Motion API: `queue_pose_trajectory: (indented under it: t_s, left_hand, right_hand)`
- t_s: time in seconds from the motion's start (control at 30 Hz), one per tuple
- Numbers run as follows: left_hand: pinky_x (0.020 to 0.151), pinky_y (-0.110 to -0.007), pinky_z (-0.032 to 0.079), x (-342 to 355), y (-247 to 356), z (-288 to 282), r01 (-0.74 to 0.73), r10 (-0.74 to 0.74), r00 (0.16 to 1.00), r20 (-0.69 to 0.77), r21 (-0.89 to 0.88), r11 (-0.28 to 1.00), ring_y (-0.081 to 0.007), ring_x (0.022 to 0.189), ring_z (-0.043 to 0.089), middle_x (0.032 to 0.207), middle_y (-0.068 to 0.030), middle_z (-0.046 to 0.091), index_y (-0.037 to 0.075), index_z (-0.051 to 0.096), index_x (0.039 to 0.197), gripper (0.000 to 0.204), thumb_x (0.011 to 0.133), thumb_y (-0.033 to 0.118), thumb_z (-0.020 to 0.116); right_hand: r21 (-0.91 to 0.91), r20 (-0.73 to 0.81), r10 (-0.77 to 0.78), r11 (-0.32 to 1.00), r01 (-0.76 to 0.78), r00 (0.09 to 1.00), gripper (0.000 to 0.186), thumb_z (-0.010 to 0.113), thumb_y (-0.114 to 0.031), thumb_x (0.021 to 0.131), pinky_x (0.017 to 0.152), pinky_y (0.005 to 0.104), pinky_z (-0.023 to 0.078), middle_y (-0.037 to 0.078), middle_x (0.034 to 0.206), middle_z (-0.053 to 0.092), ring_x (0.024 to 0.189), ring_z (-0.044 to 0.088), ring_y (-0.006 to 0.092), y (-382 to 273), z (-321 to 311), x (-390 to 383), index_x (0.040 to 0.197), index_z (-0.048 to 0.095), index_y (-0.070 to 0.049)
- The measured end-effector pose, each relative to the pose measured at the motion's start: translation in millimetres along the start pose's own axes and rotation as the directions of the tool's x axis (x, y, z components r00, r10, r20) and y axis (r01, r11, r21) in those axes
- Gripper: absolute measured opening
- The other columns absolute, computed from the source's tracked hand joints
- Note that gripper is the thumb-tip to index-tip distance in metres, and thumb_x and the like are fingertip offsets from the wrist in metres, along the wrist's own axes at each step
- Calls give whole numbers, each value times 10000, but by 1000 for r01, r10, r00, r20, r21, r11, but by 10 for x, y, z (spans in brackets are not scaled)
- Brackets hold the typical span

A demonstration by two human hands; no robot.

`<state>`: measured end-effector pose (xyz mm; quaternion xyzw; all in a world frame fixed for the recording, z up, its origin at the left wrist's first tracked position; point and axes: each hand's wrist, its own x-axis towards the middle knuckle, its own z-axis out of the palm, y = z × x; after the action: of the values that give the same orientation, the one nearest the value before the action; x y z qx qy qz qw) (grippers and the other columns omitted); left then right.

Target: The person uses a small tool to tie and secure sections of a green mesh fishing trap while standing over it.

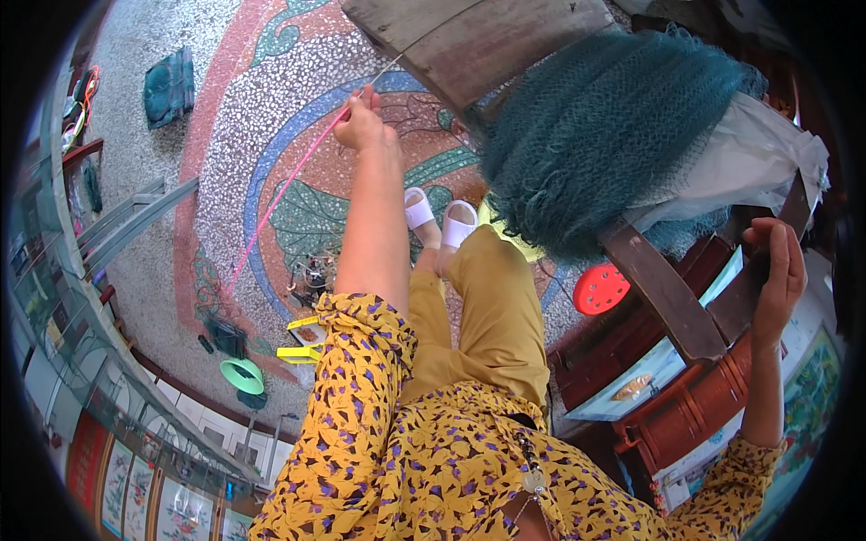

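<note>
My left hand [363,120] is stretched out ahead, its fingers closed on a thin pink rod [290,182]. The rod slants down to the left, and a fine pale line runs from the hand to the grey wooden board [483,41]. My right hand [780,275] is raised at the far right beside a dark wooden bar [750,293], fingers mostly extended, with nothing visible in it. Between the hands, a large bundle of dark green netting [613,135] hangs over the wooden support, next to a whitish plastic sheet [744,162].
A red perforated stool [601,288] stands under the netting. Folded green netting [169,87] lies on the patterned floor at left, near a metal frame [135,225]. A light green bowl [241,374] and yellow boxes [299,353] are on the floor. A reddish wooden cabinet [690,406] is at right.
</note>
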<state>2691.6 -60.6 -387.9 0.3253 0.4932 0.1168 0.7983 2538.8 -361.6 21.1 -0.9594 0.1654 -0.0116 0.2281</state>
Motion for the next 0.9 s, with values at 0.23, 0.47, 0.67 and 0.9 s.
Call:
queue_pose_trajectory:
  t_s: [0.23, 0.47, 0.67, 0.9]
  left_hand:
    - [754, -364, 579, 1, -14, 5, 34, -34, 999, -2, -140, 990, -268, 873, 647, 987, -166, 580, -54, 435, 976, 99, 942, 38, 426]
    - [771, -365, 576, -12, -63, -51, 25, -23, 1000, 20, -117, 993, -261, 873, 646, 989, -169, 586, -71, 447, 969, 113, 944, 31, 407]
    - [767, -340, 574, -53, -32, -115, 30, -29, 1000, 11, -133, 991, -251, 871, 651, 976, -167, 603, -79, 477, 951, 138, 946, 45, 419]
    - [742, -319, 580, -207, -23, -123, 50, -48, 999, 19, -140, 989, -245, 857, 655, 961, -165, 597, -87, 477, 949, 143, 943, 47, 431]
  right_hand:
    - [7, 16, -3, 1000, 3, 1000, 336, 412, -233, 988, 778, 229, 416, 44, 854, 610, 811, 555, 101, -49, 8, -52, 944, 626, 21]
    - [5, 17, -6, 1000, 6, 1000, 333, 403, -224, 991, 776, 223, 411, 38, 833, 611, 792, 554, 98, -91, 42, -120, 931, 621, 20]
    - [1, 26, -28, 1000, 28, 999, 317, 402, -202, 990, 769, 218, 406, 43, 817, 610, 783, 555, 98, -86, 27, -163, 917, 621, 16]
    - [-9, 37, -38, 999, 38, 999, 312, 402, -192, 988, 758, 224, 399, 46, 815, 595, 772, 549, 103, -120, -28, -287, 902, 614, 20]
